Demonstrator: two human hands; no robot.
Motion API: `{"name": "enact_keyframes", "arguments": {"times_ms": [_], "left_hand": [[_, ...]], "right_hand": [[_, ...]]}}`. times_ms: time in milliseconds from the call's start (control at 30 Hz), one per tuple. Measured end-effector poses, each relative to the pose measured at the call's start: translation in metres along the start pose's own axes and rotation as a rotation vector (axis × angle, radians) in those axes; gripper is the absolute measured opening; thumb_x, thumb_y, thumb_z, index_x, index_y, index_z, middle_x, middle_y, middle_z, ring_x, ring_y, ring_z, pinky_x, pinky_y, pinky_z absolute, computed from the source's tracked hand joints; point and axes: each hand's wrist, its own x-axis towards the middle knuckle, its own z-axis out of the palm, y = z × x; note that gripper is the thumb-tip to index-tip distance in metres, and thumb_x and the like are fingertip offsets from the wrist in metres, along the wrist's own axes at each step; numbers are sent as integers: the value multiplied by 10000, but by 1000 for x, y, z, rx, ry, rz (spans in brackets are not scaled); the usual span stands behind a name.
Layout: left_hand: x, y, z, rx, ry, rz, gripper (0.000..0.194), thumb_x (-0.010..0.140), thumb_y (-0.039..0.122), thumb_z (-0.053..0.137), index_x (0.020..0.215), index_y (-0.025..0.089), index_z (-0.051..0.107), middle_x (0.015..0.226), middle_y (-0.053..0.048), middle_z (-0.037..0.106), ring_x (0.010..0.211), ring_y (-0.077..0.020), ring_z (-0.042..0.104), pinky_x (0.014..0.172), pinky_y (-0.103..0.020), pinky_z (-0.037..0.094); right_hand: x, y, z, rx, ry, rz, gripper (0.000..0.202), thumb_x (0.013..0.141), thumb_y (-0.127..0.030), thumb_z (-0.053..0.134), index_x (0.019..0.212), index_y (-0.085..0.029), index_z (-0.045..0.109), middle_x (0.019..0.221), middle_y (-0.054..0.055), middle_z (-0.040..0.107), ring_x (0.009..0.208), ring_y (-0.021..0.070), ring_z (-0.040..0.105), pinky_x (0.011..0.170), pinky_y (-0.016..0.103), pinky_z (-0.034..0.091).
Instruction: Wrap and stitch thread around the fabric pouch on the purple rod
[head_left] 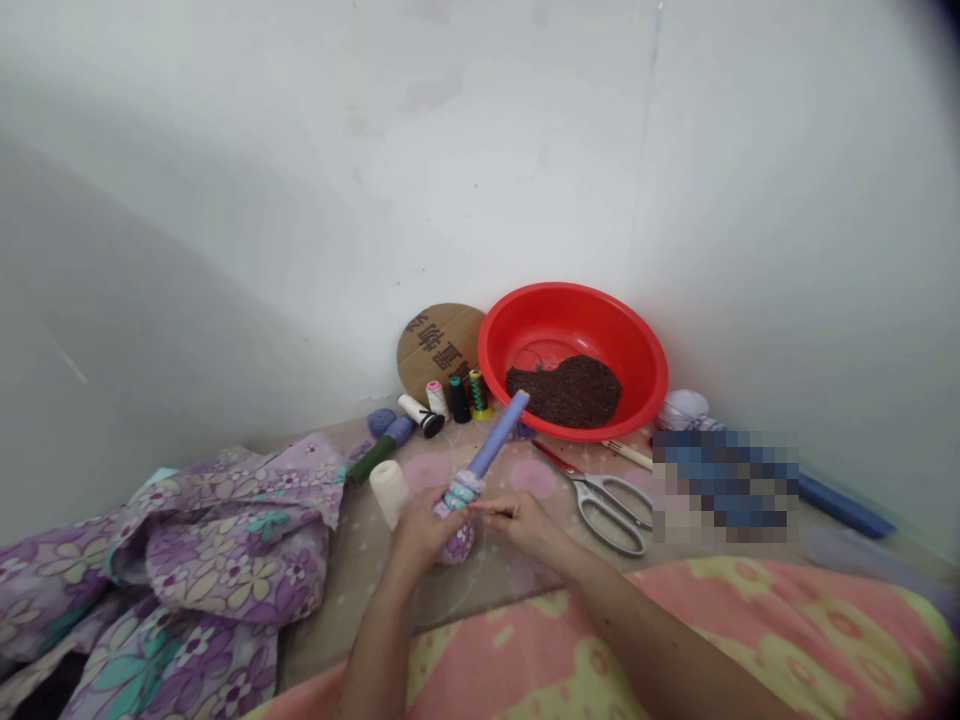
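Note:
My left hand (pixel 421 525) is closed round a small bundle of purple floral cloth (pixel 459 540), gathered at its neck. Out of the bundle a light purple stick (pixel 499 437) rises, tilted up to the right. My right hand (pixel 523 522) is at the right side of the neck, its fingers pinched together and pointing left; whatever it pinches is too small to make out. A white thread cone (pixel 389 490) stands just left of my left hand. Scissors (pixel 611 510) with grey handles lie right of my right hand.
A red basin (pixel 574 300) with dark grains stands behind, beside a round cardboard piece (pixel 427 345) and several thread spools (pixel 459 400). Floral fabric (pixel 240 550) is heaped at left. A green-and-purple stick (pixel 379 455), a white yarn ball (pixel 684 410) and a pink-yellow cloth (pixel 517 660) also lie around.

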Motion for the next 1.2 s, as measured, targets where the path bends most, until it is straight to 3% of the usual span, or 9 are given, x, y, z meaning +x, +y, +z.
{"name": "enact_keyframes", "arguments": {"times_ms": [400, 567, 833, 1000, 1200], "left_hand": [[0, -4, 1, 29, 8, 25, 358, 672, 348, 550, 967, 161, 630, 928, -70, 644, 846, -217, 564, 778, -322, 408], [-1, -2, 0, 3, 13, 25, 341, 678, 346, 543, 945, 157, 640, 903, -72, 651, 823, -212, 573, 768, -317, 414], [0, -4, 1, -3, 27, 60, 326, 681, 344, 543, 928, 155, 641, 891, -71, 656, 814, -206, 580, 747, -300, 420], [-1, -3, 3, -1, 30, 58, 329, 675, 343, 553, 943, 174, 641, 911, -70, 655, 834, -212, 576, 773, -313, 415], [-2, 0, 2, 29, 14, 19, 364, 673, 355, 544, 975, 173, 632, 955, -79, 647, 872, -228, 570, 790, -321, 410]], "right_hand": [[-2, -8, 4, -10, 41, 15, 265, 704, -218, 538, 925, -205, 684, 923, 25, 684, 815, 227, 624, 748, 353, 467], [1, 4, 10, 11, 90, 55, 264, 706, -252, 532, 917, -208, 685, 891, 26, 692, 793, 209, 619, 736, 349, 464], [2, 11, 17, 12, 169, -6, 241, 705, -225, 517, 880, -188, 679, 854, 44, 683, 776, 190, 600, 733, 321, 448], [4, 12, 16, -77, 207, -8, 170, 704, -221, 524, 782, -169, 666, 699, 21, 644, 629, 148, 548, 604, 253, 415], [6, 12, 17, -46, 199, 5, 117, 689, -195, 521, 654, -157, 625, 587, -15, 565, 567, 115, 480, 558, 217, 371]]}}
